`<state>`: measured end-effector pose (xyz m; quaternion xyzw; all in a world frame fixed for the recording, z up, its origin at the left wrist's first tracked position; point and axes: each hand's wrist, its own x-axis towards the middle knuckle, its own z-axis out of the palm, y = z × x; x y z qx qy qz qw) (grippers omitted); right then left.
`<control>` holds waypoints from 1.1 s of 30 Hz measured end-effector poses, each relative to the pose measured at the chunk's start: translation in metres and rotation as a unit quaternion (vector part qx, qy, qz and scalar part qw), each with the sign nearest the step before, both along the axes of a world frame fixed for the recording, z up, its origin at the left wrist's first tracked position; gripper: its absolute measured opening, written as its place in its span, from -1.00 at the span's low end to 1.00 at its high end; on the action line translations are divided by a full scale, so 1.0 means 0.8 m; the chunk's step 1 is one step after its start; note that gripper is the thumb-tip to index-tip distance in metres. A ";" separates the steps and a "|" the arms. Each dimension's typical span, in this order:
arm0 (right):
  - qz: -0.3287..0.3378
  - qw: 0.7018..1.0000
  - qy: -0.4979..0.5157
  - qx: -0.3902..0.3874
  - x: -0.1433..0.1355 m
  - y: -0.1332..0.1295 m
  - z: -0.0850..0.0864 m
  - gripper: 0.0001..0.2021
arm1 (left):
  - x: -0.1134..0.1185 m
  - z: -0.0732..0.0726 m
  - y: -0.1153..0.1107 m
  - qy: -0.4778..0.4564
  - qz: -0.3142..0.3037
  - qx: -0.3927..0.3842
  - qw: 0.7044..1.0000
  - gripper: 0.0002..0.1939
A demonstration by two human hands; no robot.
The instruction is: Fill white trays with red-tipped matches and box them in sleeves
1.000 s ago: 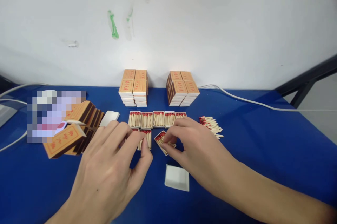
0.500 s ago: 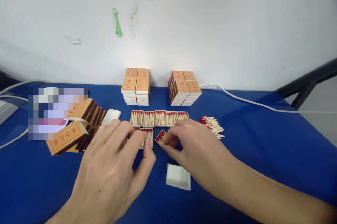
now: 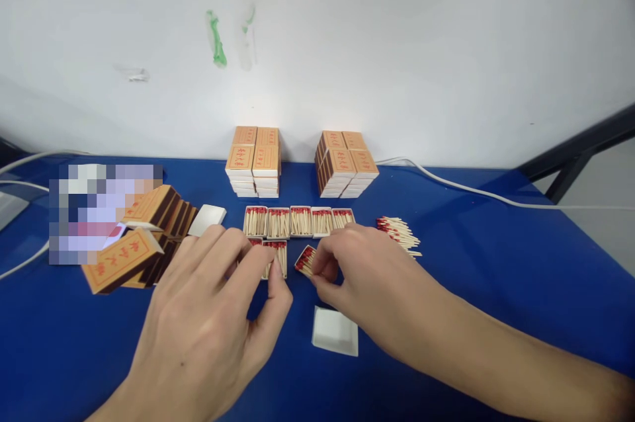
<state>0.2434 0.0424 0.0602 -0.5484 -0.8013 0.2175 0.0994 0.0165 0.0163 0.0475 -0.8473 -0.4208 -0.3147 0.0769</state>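
Observation:
My right hand (image 3: 347,263) is closed on a small tilted matchbox tray (image 3: 303,261) of red-headed matches, its thumb and fingertips at the tray's right side. My left hand (image 3: 213,316) has thumb and index finger drawn together over a filled tray (image 3: 278,263) in the near row. Whether anything sits between those fingertips is hidden. Part of another filled tray shows behind the left fingers. Beyond both hands runs a row of several filled trays (image 3: 301,222). In front of the right hand lies an empty white tray (image 3: 335,331).
Two stacks of closed matchboxes, a left stack (image 3: 253,161) and a right stack (image 3: 346,164), stand by the wall. Loose matches (image 3: 398,235) lie at right. Matchbox sleeves (image 3: 126,256) are heaped at left beside a white tray (image 3: 207,219). A white cable (image 3: 461,194) crosses the blue table.
The tray in my right hand has shifted slightly right, away from the near row. My left hand stays almost still. The whole view has moved a little.

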 end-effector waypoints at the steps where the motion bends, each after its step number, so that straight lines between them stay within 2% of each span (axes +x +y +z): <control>1: -0.003 1.000 0.001 -0.006 0.001 0.001 0.003 -0.74 | 0.000 0.000 0.000 0.001 0.000 0.000 1.000 -0.77; 6: -0.046 0.993 0.039 -0.100 0.005 0.001 0.011 -0.87 | 0.000 0.002 0.000 0.006 -0.002 0.004 1.000 -0.77; 9: -0.073 0.984 0.064 -0.151 0.005 0.000 0.010 -0.89 | 0.000 0.002 -0.001 0.007 -0.002 0.004 1.000 -0.77; 14: -0.079 0.982 0.068 -0.160 0.005 0.001 0.007 -0.87 | 0.001 0.000 0.000 0.010 -0.004 0.001 1.000 -0.78; 24: -0.085 0.966 0.174 -0.170 0.018 -0.002 -0.004 -0.91 | 0.003 0.001 0.000 0.013 -0.005 -0.003 1.000 -0.76; 28: -0.082 0.972 0.182 -0.127 0.035 -0.003 0.011 -0.85 | 0.003 0.000 0.001 0.011 -0.004 -0.003 1.000 -0.77; 30: -0.088 0.980 0.155 -0.088 0.062 -0.001 0.022 -0.81 | 0.003 0.001 0.000 0.012 -0.004 -0.006 1.000 -0.77; 33: -0.119 0.991 0.061 0.011 0.121 0.007 0.030 -0.63 | 0.003 0.001 -0.003 0.006 -0.002 -0.006 1.000 -0.79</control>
